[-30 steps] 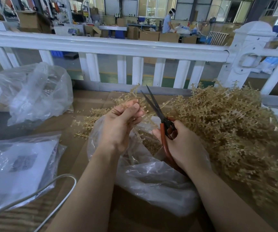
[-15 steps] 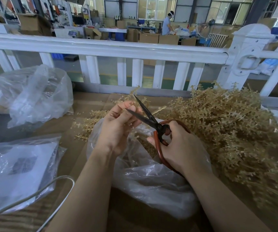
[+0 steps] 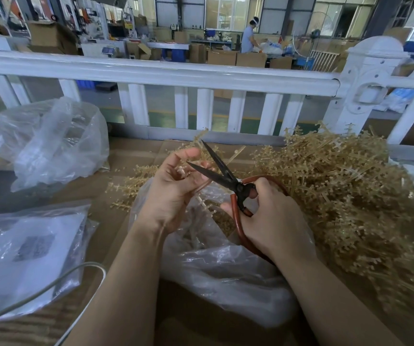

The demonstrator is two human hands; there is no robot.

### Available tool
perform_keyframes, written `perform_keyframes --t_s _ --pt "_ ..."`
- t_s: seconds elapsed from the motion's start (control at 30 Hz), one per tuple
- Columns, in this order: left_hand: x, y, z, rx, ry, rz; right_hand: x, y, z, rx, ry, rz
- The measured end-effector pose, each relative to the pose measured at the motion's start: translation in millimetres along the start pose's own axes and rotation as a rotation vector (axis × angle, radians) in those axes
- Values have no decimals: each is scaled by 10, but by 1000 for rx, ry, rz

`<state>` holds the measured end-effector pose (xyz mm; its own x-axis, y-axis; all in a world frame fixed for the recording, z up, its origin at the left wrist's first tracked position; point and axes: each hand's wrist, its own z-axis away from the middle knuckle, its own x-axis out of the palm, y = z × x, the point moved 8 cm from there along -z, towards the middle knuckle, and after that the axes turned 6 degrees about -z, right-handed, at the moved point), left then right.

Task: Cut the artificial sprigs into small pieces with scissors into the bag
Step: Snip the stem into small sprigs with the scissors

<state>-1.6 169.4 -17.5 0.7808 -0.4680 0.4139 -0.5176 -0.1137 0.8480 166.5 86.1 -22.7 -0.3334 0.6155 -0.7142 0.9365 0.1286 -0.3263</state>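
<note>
Sprigs (image 3: 345, 196): tan, beaded, heaped beside clear bag (image 3: 221, 265).

Scissors (image 3: 228, 179): dark matt metal blades, smooth glossy reddish-brown loop handles, look plastic-coated. Bag (image 3: 226, 268) under the hands: thin clear plastic film, crinkled, shiny highlights. Sprigs (image 3: 345, 193): tan plastic-looking stems, matt, knobbly and rough. 2 more bags, upper left (image 3: 51, 143) and lower left (image 3: 21, 255): same glossy wrinkled clear film. Worktop (image 3: 136, 153): brown cardboard, matt. Fence (image 3: 176, 73): white, smooth, semi-gloss. Cable (image 3: 58, 283): grey, smooth.
</note>
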Motion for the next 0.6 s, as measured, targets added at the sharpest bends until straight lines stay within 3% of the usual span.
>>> perform_keyframes --t_s 0.3,0.6 --pt "-22 82 5 37 38 -109 -49 -81 -10 -54 41 29" --pt "-17 8 -2 22 40 -78 -30 -70 3 -12 -1 10"
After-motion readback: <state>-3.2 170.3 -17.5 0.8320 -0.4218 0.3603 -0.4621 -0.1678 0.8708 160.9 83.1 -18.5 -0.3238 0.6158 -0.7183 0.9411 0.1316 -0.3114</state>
